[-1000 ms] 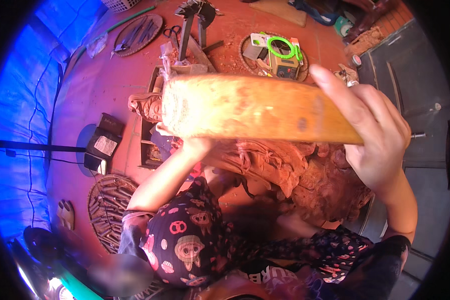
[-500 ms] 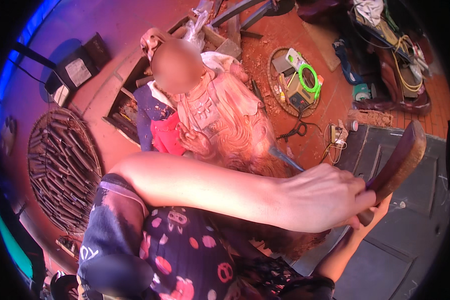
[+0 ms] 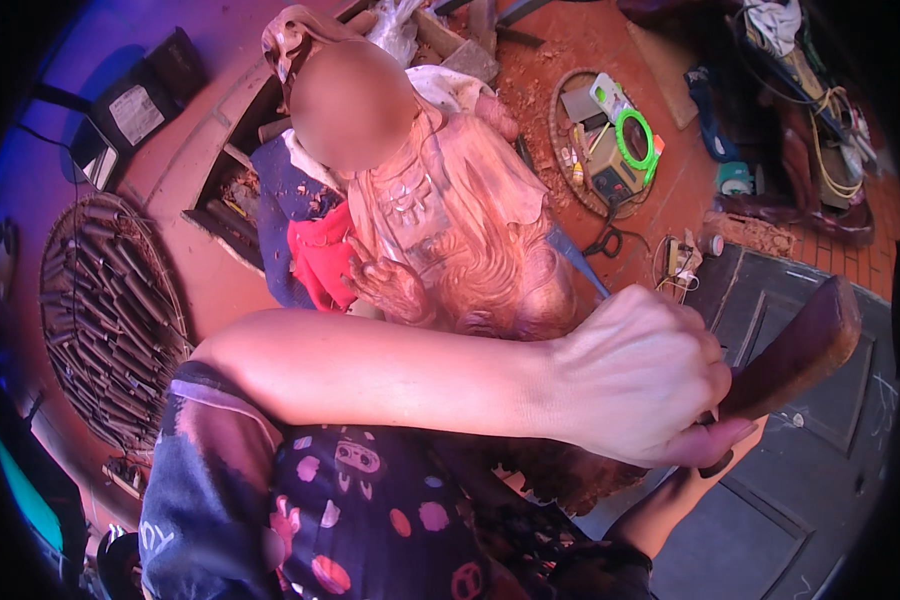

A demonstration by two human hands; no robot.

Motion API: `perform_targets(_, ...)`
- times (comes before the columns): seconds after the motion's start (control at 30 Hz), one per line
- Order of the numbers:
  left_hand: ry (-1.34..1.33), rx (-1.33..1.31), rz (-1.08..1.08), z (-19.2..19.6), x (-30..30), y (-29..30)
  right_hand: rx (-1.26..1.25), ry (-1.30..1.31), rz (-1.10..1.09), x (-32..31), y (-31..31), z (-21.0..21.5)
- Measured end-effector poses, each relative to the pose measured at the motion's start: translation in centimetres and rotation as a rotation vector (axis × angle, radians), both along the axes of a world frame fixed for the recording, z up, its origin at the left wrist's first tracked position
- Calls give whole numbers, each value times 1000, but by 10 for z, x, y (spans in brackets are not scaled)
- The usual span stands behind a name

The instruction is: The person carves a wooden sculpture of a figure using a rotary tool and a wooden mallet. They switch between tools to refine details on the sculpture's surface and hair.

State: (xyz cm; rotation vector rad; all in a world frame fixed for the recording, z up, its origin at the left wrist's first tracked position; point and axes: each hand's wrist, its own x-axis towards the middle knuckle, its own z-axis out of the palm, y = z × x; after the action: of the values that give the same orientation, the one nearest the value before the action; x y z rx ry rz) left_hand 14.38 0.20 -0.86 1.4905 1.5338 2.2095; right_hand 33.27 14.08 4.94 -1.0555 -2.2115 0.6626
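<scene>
Gripping a wooden bar in closed fingers of the left hand, now tilted flatter over the dark panel's far edge, apparently leaving the carved statue unobstructed, with the right hand mostly hidden, grip impossible to tell.

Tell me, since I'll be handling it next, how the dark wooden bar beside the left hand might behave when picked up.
The wooden bar is probably stiff, being thick, solid-looking wood. It may feel end-heavy, since a thick end sticks out past the left hand. Its flat-looking sides should make rolling unlikely.
</scene>
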Motion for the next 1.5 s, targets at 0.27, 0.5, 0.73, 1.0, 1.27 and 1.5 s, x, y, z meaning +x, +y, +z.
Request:
perform_targets(0.27,17,52,-38,-10,3,-8,2,-25,73,-2,-15,5)
perform_targets(0.5,23,23,8,-10,1,-5,-70,19,17,-14,-23,4)
perform_targets(0.73,12,54,37,-11,1,-2,-23,26,-15,-23,-36,4)
perform_targets(1.0,-78,84,23,-10,-3,1,90,-90,81,10,-23,7)
perform_targets(1.27,-201,-16,119,6,-17,4,95,31,106,20,-8,13)
perform_targets(1.5,-282,41,192,8,-28,12,398,34,68,-12,-31,19)
